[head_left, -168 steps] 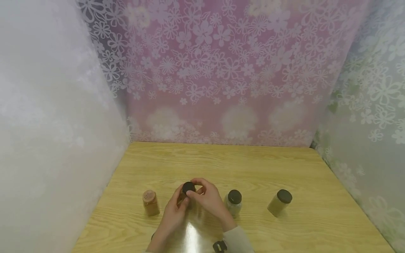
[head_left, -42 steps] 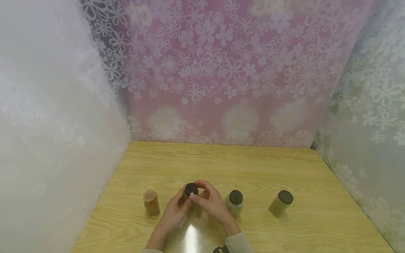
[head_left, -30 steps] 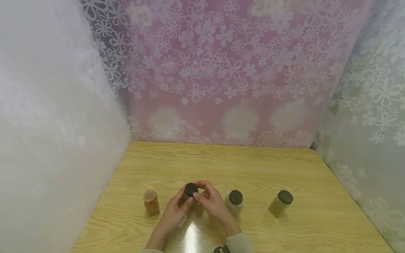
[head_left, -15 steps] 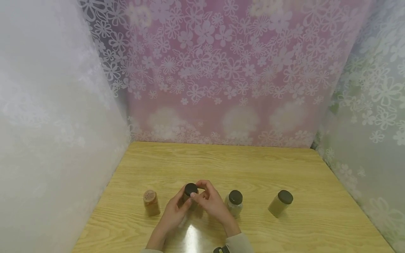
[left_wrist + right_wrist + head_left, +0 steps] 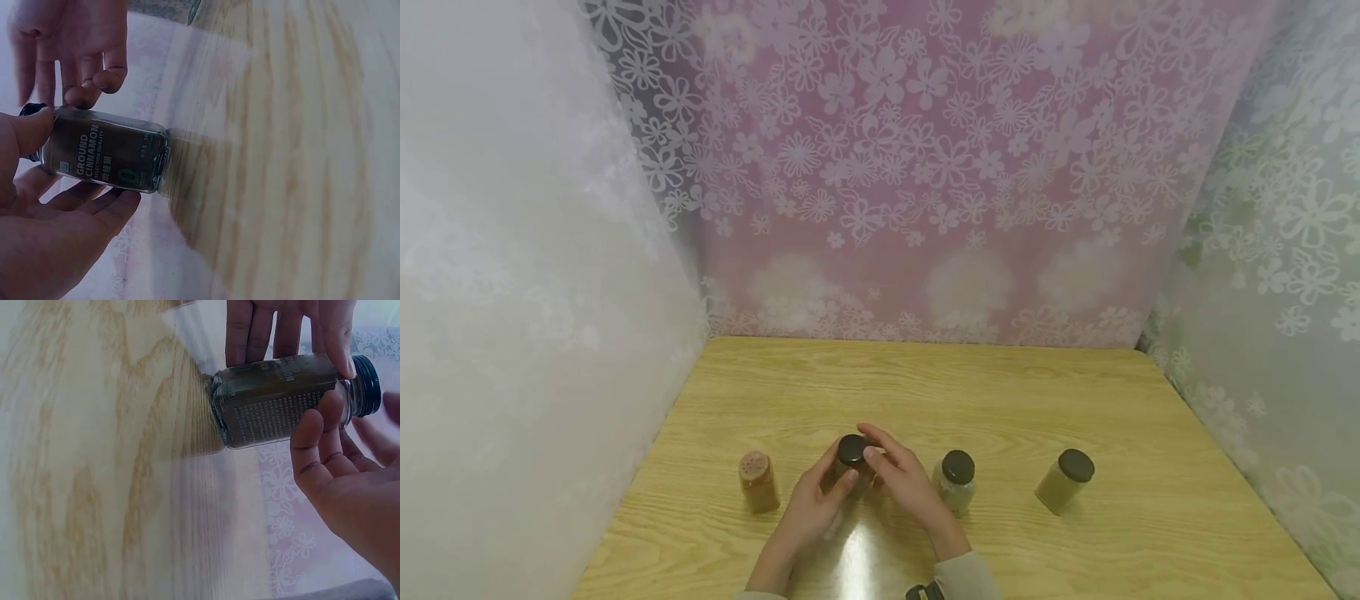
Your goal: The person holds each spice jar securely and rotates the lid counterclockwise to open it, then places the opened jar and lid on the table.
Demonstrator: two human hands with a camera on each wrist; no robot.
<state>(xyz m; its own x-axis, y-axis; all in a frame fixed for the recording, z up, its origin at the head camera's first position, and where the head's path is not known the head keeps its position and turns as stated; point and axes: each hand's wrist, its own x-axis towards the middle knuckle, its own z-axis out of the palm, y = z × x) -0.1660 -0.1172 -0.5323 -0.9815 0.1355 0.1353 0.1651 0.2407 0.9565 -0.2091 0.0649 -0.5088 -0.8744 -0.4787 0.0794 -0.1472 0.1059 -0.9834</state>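
A glass spice jar [image 5: 103, 150], labelled "Ground Cinnamon", stands upright on the table under a black screw lid [image 5: 852, 449]. My left hand [image 5: 808, 504] grips its body, thumb on one side near the neck and fingers on the other. Beside the lid is my right hand [image 5: 912, 487], thumb and forefinger spread apart at its edge. In the right wrist view a gap shows between the lid [image 5: 367, 385] and the right thumb, and the other fingers are loosely bent near the neck. The lid looks seated on the jar.
To the left stands a jar of reddish-brown spice [image 5: 759, 485] with a perforated top. A pale-filled jar [image 5: 957, 472] with a black lid is close by the right wrist. Further right is a greenish-filled jar [image 5: 1063, 483]. Patterned curtains [image 5: 925, 208] bound the wooden table [image 5: 1000, 392].
My right thumb has moved off the lid's top to its right edge, and the fingers have spread away from it. The left hand keeps its grip on the jar.
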